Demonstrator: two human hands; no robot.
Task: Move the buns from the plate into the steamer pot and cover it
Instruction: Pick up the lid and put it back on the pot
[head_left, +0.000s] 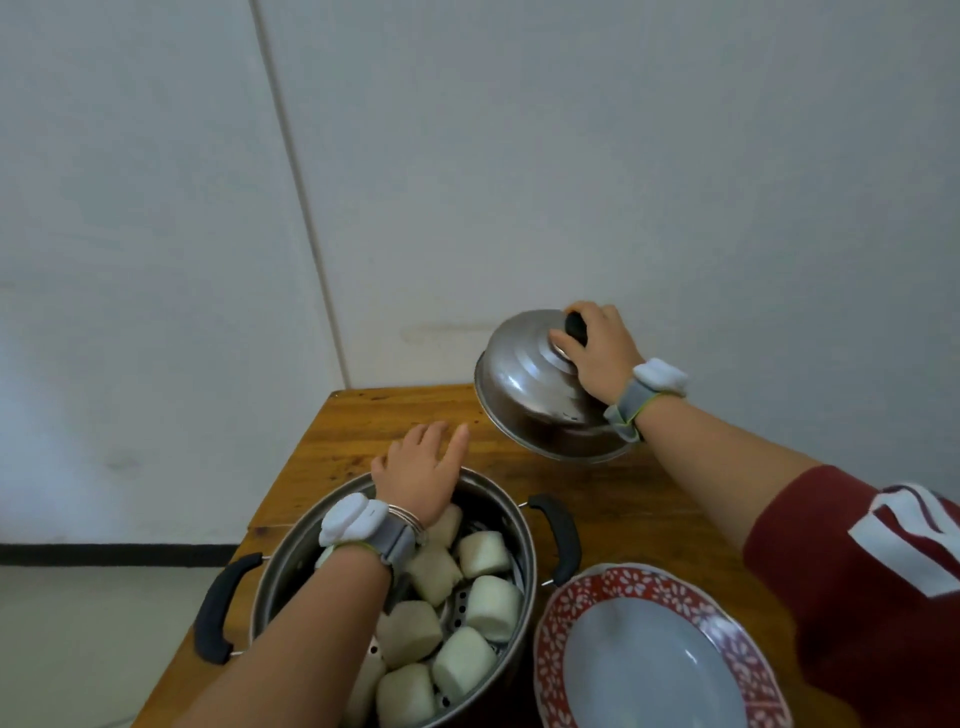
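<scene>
- Head view: the right hand (597, 353) is closing its grip on the black knob of the steel lid (540, 395), holding it tilted in the air above the far part of the wooden tabletop (613, 499).
- The left hand (421, 467) is reaching over the far rim of the steamer pot (291, 551), fingers spread and holding nothing.
- The white buns (488, 603) are lying packed together inside the uncovered pot.
- The red-rimmed plate (556, 623) is sitting bare just right of the pot.

Left hand (423, 470) and forearm span steamer pot (514, 525) mouth, blocking tilted lid (535, 395) held beyond.
</scene>
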